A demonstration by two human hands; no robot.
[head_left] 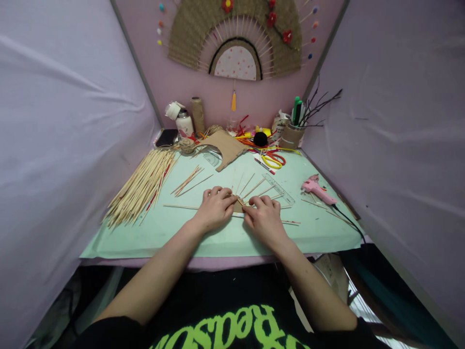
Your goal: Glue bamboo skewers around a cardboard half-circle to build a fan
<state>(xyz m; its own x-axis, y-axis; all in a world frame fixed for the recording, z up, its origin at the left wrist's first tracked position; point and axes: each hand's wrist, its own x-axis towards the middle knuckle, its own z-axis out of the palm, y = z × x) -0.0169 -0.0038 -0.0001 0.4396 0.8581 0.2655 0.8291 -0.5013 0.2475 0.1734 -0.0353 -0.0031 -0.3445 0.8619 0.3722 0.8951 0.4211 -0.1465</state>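
Note:
Between my two hands a small brown cardboard piece (238, 207) lies on the table, mostly covered by fingers. Thin wooden sticks (255, 187) fan out from its far edge, away from me. My left hand (217, 208) is closed, its curled fingertips pressed on the cardboard's left side. From the right, my right hand (265, 218) has its thumb and forefinger closed at the cardboard's edge near the stick ends. Longer sticks (180, 207) reach out sideways from under the hands. A clear ruler (279, 189) lies just beyond the right hand.
A big pile of sticks (140, 189) lies left, with a few loose sticks (187, 180) nearby. At the right is a pink glue gun (319, 190) with a black cord. Behind are cut cardboard (227, 145), yellow-handled scissors (272, 161), a bottle (184, 125) and a pen holder (291, 135).

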